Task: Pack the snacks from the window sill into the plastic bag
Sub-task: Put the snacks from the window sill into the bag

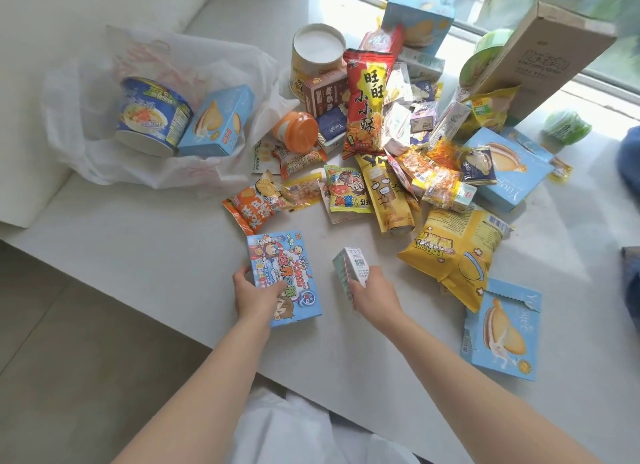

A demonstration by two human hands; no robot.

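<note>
Hands near sill's front edge | left hand (254, 295) grips cartoon snack box (284, 276) | right hand (375, 288) grips small white carton (351, 268) | both likely light, stiff; hold by sides | plastic bag (104, 152) at left edge, open

Single head-worn view, steeply down and forward over the near window sill (173, 242).
</note>
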